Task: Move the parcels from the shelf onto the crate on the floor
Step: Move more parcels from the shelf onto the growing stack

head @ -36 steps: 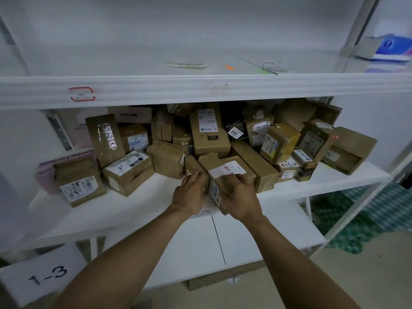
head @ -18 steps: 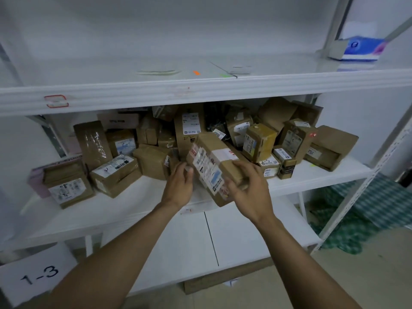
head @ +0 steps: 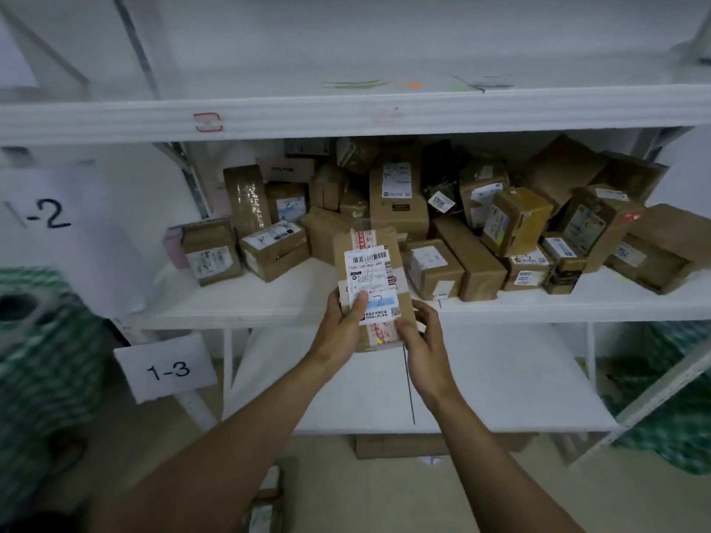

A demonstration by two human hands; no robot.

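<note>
Both hands, left hand (head: 340, 328) and right hand (head: 422, 341), hold one parcel (head: 369, 286) at frame centre, fingers clamped on its lower sides, clear of the shelf (head: 269, 302). Judged step: carrying; next, lowering it to the crate, which is not identifiable here.

- This is a parcel storeroom or courier pickup point, not a home or an office.
- White metal shelving (head: 238, 313) runs across the scene in open tiers. Its middle tier is heaped with brown cardboard parcels (head: 400, 209), taped shut and loosely piled.
- Most carry printed shipping stickers. The nearest parcel (head: 369, 275) shows a barcode, a row of digits and a QR code.
- Handwritten bay markers hang at the left: a 1-2 sign (head: 38, 215) and, lower and nearer, a 1-3 sign (head: 167, 369).
- Green-and-white woven sacks (head: 42, 363) sit low at the left and right edges.
</note>
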